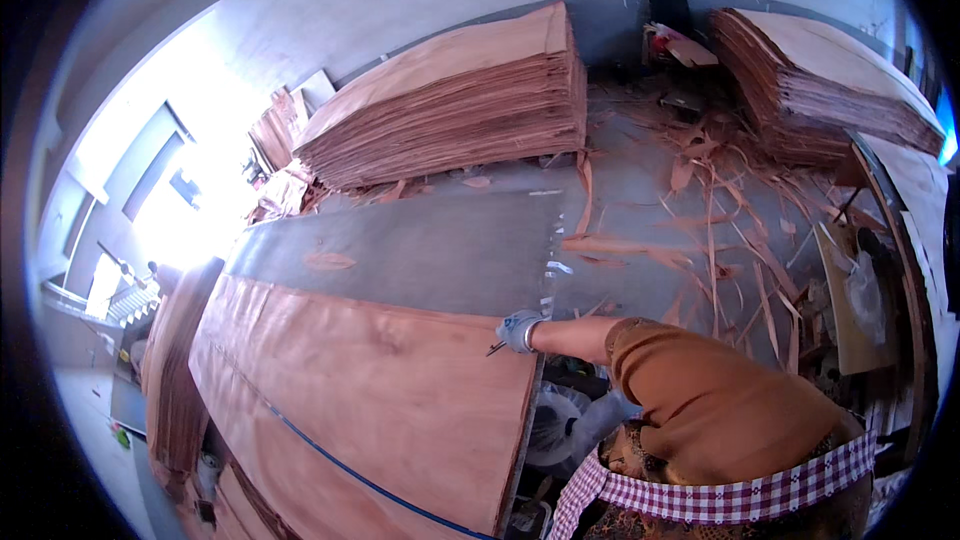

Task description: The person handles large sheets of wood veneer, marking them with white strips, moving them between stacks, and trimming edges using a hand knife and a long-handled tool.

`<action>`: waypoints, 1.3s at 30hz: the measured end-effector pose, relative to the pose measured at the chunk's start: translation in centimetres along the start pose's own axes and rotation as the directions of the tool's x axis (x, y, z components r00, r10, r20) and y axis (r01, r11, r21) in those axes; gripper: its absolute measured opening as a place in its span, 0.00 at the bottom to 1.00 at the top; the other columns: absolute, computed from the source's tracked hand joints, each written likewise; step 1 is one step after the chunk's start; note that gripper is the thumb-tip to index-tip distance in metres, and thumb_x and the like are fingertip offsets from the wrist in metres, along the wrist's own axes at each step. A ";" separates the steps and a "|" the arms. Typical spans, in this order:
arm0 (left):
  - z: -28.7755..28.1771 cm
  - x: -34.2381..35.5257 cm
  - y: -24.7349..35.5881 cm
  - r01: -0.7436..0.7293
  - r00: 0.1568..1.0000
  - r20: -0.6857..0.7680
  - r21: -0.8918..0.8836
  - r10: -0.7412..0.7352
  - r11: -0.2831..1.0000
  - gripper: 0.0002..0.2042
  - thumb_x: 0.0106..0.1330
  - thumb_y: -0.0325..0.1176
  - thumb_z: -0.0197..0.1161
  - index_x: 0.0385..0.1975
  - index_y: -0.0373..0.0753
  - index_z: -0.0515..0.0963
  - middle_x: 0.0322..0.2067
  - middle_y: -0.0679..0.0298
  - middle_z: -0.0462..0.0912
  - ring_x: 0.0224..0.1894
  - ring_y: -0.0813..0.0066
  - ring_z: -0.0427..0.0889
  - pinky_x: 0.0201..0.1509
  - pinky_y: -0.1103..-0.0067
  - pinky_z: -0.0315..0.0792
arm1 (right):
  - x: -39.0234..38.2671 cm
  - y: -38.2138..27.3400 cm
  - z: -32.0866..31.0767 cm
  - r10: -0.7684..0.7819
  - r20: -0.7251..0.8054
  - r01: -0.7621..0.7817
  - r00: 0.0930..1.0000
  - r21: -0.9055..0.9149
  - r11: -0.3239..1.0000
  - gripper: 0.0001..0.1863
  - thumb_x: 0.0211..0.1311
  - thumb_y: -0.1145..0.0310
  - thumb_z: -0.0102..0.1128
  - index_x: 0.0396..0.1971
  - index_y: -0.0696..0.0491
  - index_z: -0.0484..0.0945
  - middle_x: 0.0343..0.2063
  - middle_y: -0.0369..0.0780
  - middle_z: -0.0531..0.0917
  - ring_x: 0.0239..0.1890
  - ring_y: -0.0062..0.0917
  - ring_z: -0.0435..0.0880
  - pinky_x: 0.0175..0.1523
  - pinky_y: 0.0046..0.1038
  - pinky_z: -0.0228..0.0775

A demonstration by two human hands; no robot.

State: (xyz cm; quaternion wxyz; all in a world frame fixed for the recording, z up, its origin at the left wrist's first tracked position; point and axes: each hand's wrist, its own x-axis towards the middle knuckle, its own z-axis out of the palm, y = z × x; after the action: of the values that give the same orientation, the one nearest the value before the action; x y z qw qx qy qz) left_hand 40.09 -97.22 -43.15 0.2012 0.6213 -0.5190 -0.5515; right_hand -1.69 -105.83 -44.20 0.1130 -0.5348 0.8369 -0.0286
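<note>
My right hand (518, 331), in a grey-blue glove, reaches across from the lower right. It is closed on a thin dark tool (495, 348) whose kind I cannot make out. Hand and tool are at the far right corner of a large reddish-brown wood veneer sheet (390, 370). That sheet covers the near part of a dark grey worktable (420, 245). A long, thin blue strip or cord (350, 480) runs slantwise over the veneer. My left hand is not in view.
A tall veneer stack (450, 105) stands beyond the table, another stack (825, 85) at the far right. Torn veneer strips (715, 230) litter the floor. Clear plastic (555, 430) lies beside the table's right edge. More sheets (180, 370) stand at the left.
</note>
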 end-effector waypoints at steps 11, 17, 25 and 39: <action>0.3 0.0 -1.5 0.038 0.998 -0.042 0.001 -0.037 0.999 0.09 0.61 0.31 0.57 0.37 0.34 0.71 0.18 0.66 0.72 0.18 0.81 0.71 0.19 0.82 0.65 | -0.1 -0.4 0.5 -0.059 -0.167 0.058 0.984 -0.015 0.998 0.12 0.58 0.66 0.45 0.30 0.53 0.78 0.29 0.48 0.82 0.33 0.40 0.82 0.35 0.39 0.73; -0.7 -3.2 -5.1 0.071 0.972 -0.211 -0.169 -0.106 0.983 0.09 0.60 0.30 0.57 0.37 0.34 0.71 0.18 0.66 0.72 0.17 0.81 0.70 0.19 0.82 0.64 | 0.2 -0.8 -1.2 -0.087 0.073 0.082 0.994 0.071 0.994 0.14 0.46 0.62 0.57 0.30 0.56 0.80 0.26 0.47 0.81 0.28 0.41 0.80 0.33 0.39 0.71; 0.1 -6.2 -8.9 0.084 0.926 -0.327 -0.310 -0.189 0.947 0.08 0.59 0.28 0.58 0.36 0.33 0.71 0.17 0.66 0.71 0.17 0.81 0.70 0.18 0.81 0.63 | 0.8 -6.5 -5.9 -0.423 0.329 -0.044 0.844 0.829 0.557 0.11 0.47 0.59 0.61 0.20 0.52 0.75 0.14 0.32 0.73 0.14 0.17 0.67 0.18 0.22 0.56; -1.2 -3.9 -11.7 -0.174 0.959 -0.260 -0.222 0.114 0.959 0.11 0.55 0.28 0.59 0.37 0.33 0.70 0.22 0.62 0.75 0.17 0.75 0.72 0.20 0.79 0.66 | -8.2 -44.0 -6.9 -0.848 0.084 0.385 0.523 0.865 0.323 0.10 0.42 0.67 0.56 0.22 0.58 0.76 0.17 0.42 0.78 0.21 0.25 0.77 0.26 0.30 0.66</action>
State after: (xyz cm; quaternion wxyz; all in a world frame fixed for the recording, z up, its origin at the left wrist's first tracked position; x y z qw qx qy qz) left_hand 46.72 -89.78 -50.50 0.3778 0.6155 -0.4632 -0.5137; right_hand 39.21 -117.66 -28.73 0.5304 -0.7067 0.3819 -0.2710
